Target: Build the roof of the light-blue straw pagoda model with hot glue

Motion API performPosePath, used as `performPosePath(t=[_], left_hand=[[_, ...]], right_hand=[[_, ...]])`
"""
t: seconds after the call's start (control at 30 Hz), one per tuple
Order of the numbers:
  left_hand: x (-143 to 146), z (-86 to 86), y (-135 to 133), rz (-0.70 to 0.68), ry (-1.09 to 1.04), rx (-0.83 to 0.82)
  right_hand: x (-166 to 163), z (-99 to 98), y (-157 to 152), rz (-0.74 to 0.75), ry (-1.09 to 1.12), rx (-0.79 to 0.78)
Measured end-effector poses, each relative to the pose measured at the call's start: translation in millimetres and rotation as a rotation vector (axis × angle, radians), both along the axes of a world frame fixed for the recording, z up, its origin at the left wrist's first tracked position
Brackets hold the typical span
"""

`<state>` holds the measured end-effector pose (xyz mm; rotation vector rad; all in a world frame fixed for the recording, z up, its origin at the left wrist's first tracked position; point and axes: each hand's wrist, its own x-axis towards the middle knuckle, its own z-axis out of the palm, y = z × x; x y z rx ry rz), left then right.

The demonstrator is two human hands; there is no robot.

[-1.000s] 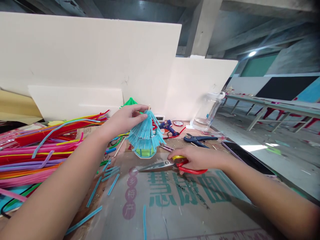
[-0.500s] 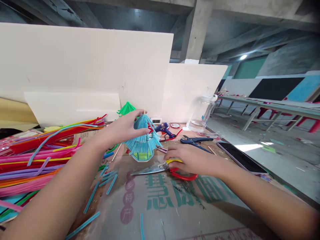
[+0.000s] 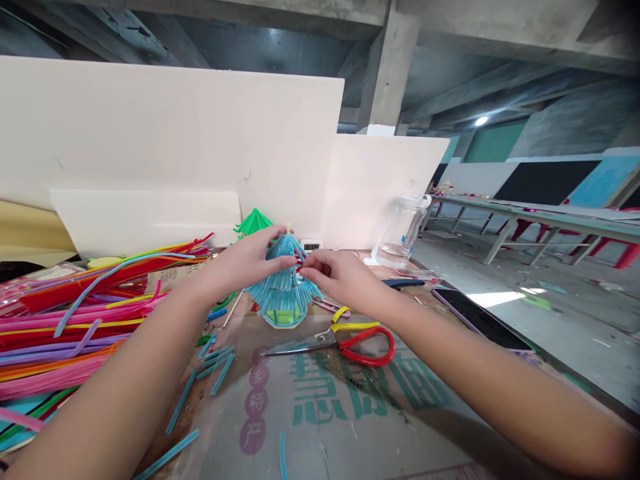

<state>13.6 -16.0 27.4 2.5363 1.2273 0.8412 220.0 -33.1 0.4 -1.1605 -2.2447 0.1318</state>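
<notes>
A light-blue tiered pagoda model [image 3: 280,287], made of fuzzy stems, stands upright on the work surface with a yellow-green lower part. My left hand [image 3: 257,257] wraps its upper left side, thumb across the front and fingers behind the top. Against its right side, my right hand [image 3: 335,270] has its fingers curled and drawn together; whatever is between them is hidden. A bit of red shows by those fingertips. Scissors [image 3: 367,357] with red handles, partly wrapped in yellow, lie in front of the model, blades to the left.
Bundles of coloured fuzzy stems [image 3: 80,320] fill the left side, with cut blue pieces [image 3: 215,360] nearby. A green model roof [image 3: 255,220] stands behind. Toward the right are a clear water bottle [image 3: 400,233], dark-handled pliers [image 3: 405,283] and a phone [image 3: 483,320]. White boards [image 3: 170,147] rise behind.
My right hand has let go of the scissors and moved up and left to the pagoda's right side. The scissors stay on the surface. My left hand keeps its hold.
</notes>
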Motion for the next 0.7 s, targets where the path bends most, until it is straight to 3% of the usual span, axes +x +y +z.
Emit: performPosePath(t=[0.3, 0.53, 0.7], left_hand=[[6.7, 2.3, -4.5, 0.029, 0.029, 0.043], [13.1, 2.8, -7.3, 0.052, 0.059, 0.065], [16.9, 1.0, -7.5, 0.062, 0.057, 0.102]], right_hand=[[-13.8, -6.1, 19.5, 0.028, 0.347, -0.2], [-5.7, -9.7, 18.1, 0.126, 0.36, -0.292], [-4.7, -14.2, 13.7, 0.095, 0.399, -0.279]])
